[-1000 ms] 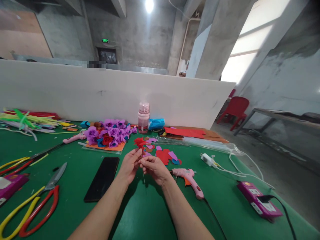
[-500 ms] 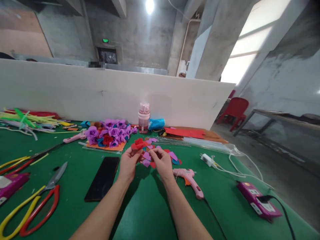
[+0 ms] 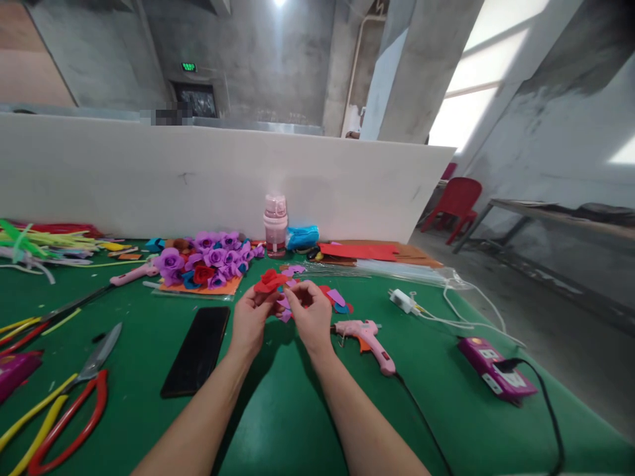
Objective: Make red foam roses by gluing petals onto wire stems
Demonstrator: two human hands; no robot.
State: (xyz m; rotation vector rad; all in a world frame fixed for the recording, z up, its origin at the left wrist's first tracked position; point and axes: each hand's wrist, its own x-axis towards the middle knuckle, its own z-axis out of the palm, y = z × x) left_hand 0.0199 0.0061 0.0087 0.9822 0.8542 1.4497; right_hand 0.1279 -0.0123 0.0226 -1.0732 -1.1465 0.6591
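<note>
My left hand (image 3: 251,316) is closed round the base of a red foam flower (image 3: 270,280), which stands just above its fingertips. My right hand (image 3: 311,316) is beside it, thumb and fingers pinched at the flower's underside; what they pinch is hidden. Loose purple, red and blue foam petals (image 3: 335,299) lie on the green table (image 3: 278,410) just behind both hands. A pink glue gun (image 3: 368,335) lies right of my right hand, its cord trailing toward me.
A black phone (image 3: 196,350) lies left of my left arm. Red and yellow scissors (image 3: 74,403) sit at the near left. A pile of finished purple flowers (image 3: 208,258), a pink bottle (image 3: 274,225), a white plug (image 3: 403,301) and a purple power strip (image 3: 496,377) surround the work spot.
The flower's thin wire stem, visible below the hands a second ago, is no longer seen. Both hands moved away from me toward the petals and stay together at the flower.
</note>
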